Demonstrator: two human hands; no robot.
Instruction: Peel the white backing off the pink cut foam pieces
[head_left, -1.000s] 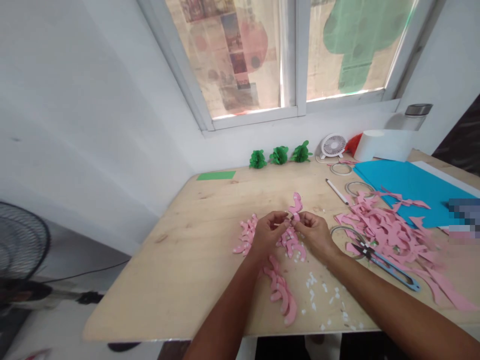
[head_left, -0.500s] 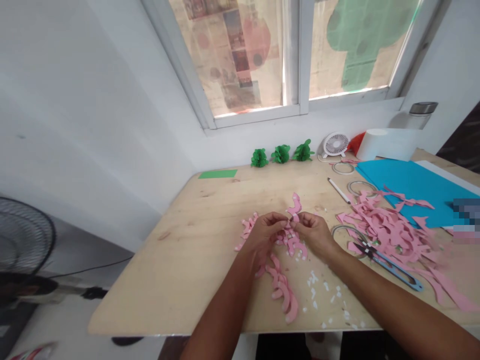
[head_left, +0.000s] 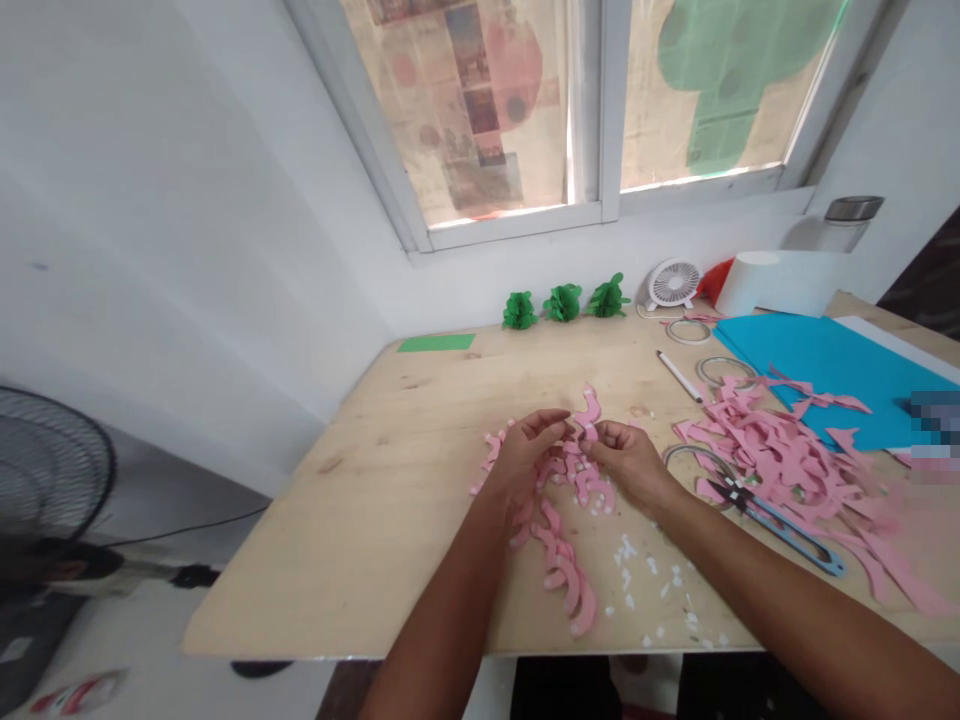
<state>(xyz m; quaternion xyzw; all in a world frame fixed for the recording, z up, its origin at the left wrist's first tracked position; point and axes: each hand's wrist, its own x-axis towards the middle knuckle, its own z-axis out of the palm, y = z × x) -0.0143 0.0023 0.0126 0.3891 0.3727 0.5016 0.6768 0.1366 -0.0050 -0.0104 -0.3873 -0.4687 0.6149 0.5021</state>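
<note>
Across the wooden table (head_left: 315,580) I see the right hand (head_left: 630,460) pinching a wavy pink piece (head_left: 594,406), while the left hand (head_left: 527,452), grip unclear, could scatter loose pink strips (head_left: 574,592) if its wrist dips.

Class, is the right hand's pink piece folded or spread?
The pink piece looks spread: its wavy outline shows, though fingers hide its end.

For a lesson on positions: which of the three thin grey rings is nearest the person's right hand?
The frontmost grey ring, close to the right hand and the blue-handled scissors; the other two lie farther back, towards the round white fan.
</note>
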